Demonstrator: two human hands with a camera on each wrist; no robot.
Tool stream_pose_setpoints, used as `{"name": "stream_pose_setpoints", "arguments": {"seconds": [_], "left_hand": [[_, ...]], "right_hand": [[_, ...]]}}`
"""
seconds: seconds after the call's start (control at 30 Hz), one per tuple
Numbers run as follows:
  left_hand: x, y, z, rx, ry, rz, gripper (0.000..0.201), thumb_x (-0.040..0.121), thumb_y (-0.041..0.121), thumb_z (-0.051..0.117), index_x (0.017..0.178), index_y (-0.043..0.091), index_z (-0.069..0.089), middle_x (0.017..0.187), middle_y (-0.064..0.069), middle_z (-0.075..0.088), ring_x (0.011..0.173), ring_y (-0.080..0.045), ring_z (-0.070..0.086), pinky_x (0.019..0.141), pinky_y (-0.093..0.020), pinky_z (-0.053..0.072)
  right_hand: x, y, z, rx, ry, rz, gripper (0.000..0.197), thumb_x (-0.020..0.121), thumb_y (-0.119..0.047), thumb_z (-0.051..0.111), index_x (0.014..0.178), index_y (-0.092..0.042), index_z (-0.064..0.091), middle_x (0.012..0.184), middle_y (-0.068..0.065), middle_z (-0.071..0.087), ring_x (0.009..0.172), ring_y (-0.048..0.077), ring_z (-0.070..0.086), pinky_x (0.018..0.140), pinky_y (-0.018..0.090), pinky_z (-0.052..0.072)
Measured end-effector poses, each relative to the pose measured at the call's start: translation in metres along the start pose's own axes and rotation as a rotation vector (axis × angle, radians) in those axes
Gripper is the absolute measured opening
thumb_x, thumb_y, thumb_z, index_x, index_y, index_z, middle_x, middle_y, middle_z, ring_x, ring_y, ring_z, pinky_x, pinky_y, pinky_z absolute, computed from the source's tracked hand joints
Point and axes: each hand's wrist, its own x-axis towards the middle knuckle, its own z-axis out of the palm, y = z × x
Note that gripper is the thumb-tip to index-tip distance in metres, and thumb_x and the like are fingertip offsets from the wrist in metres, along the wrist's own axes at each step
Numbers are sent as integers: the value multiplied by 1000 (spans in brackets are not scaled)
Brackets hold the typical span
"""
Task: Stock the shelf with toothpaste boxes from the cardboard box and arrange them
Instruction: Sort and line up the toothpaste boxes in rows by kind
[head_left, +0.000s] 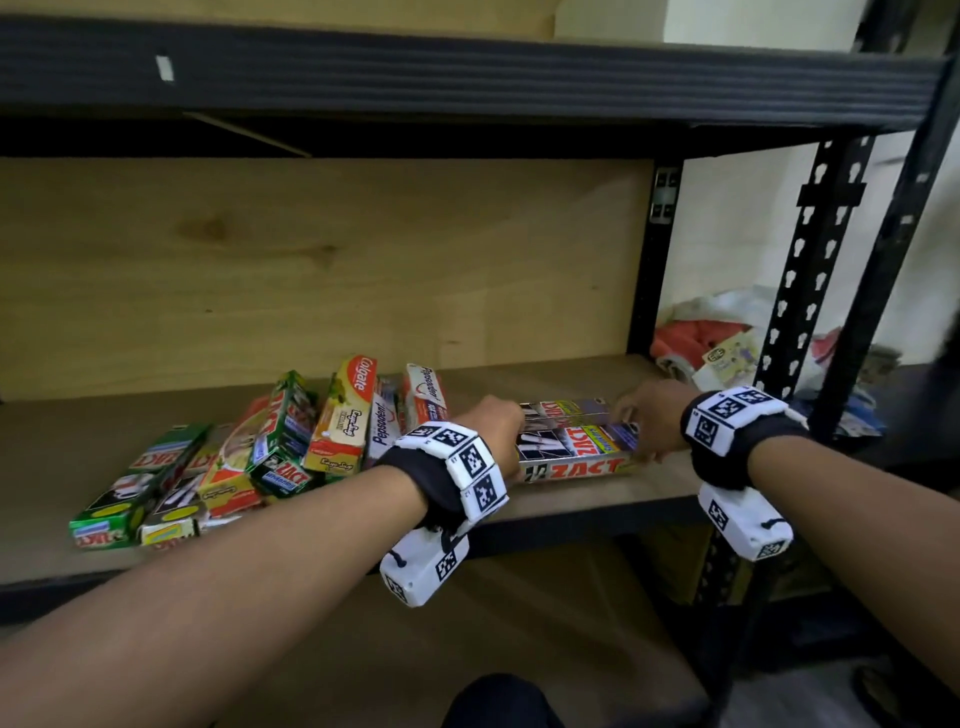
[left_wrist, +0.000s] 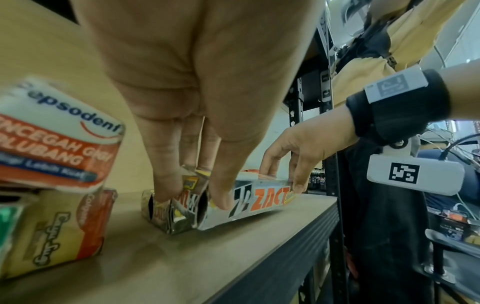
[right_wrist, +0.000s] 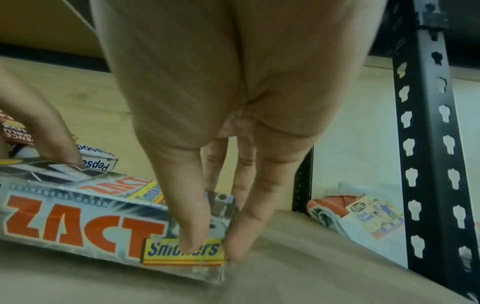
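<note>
Three silver Zact boxes (head_left: 576, 448) lie side by side near the front edge of the wooden shelf (head_left: 561, 506), towards its right. My left hand (head_left: 498, 422) pinches their left ends, thumb on the front face and fingers behind (left_wrist: 193, 197). My right hand (head_left: 640, 422) pinches their right ends: its thumb (right_wrist: 193, 236) presses the yellow label and a finger (right_wrist: 237, 244) sits at the end flap. To the left lies a loose pile of Colgate (head_left: 345, 415), Pepsodent (head_left: 426, 392) and green Zact boxes (head_left: 137, 486), leaning on one another.
The upper shelf beam (head_left: 467, 73) hangs low overhead. A black perforated upright (head_left: 802, 270) bounds the right side. Behind it lie cloths and a face towel packet (right_wrist: 374, 216). Bare shelf board (head_left: 597, 371) runs behind the silver boxes.
</note>
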Motion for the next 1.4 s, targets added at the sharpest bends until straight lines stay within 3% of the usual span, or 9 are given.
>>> {"name": "stream_pose_setpoints", "arguments": {"seconds": [0.1,0.3,0.47,0.6,0.73,0.8,0.93,1.2,1.4], "left_hand": [[7,-1,2,11,-38,-4,40,77,20,79,115,12,67,112,-9,67,95,-27,67,78,-33,57],[17,1,2,9,-67,32,39,85,12,74,123,15,66,124,-7,63,108,-25,64,80,-27,49],[14,-1,2,40,-66,70,39,86,13,72,124,17,65,124,-6,64,107,-25,64,81,-27,51],[3,-7,0,120,-22,128,33,86,13,65,116,26,67,118,-3,64,98,-26,65,76,-30,54],[-11,-16,-15,146,24,156,25,84,29,66,110,30,68,111,1,66,95,-24,65,81,-34,56],[-20,-22,-24,132,47,153,22,84,35,65,106,31,67,107,5,66,94,-22,65,79,-33,56],[-39,-41,-42,111,90,142,22,88,37,63,106,28,68,103,6,67,94,-18,64,73,-27,50],[-91,-105,-81,94,157,20,22,87,38,63,104,27,71,102,6,70,87,-18,66,73,-27,55],[-137,-173,-98,114,171,-99,25,85,41,64,103,26,71,100,5,70,90,-20,66,80,-34,57]], "right_hand": [[4,1,6,51,-12,11,43,73,-3,81,104,-28,67,107,4,71,76,20,75,70,36,63],[6,3,9,61,25,-1,38,75,-7,83,102,-27,65,94,1,71,75,20,75,68,33,63],[-2,0,8,50,5,4,43,79,-9,81,114,-28,65,119,3,62,85,23,74,69,37,63],[-16,-9,0,-113,19,-28,42,83,-16,78,121,-28,64,137,-2,53,85,13,59,53,17,48],[-24,-18,-4,-165,55,-44,40,82,-22,79,118,-32,64,133,-3,57,61,2,49,46,14,37],[-30,-27,-9,-154,73,-65,39,82,-22,78,117,-32,65,129,-4,58,64,3,52,51,17,42],[-39,-55,-19,-182,99,-107,39,81,-26,78,118,-31,66,128,-4,59,106,18,63,89,31,53],[-56,-142,-37,-177,150,-236,31,87,-24,70,118,-27,66,124,-2,62,111,21,61,93,31,51],[-65,-223,-43,-154,209,-391,23,88,-23,65,109,-31,68,110,-6,64,100,20,63,87,32,54]]}}
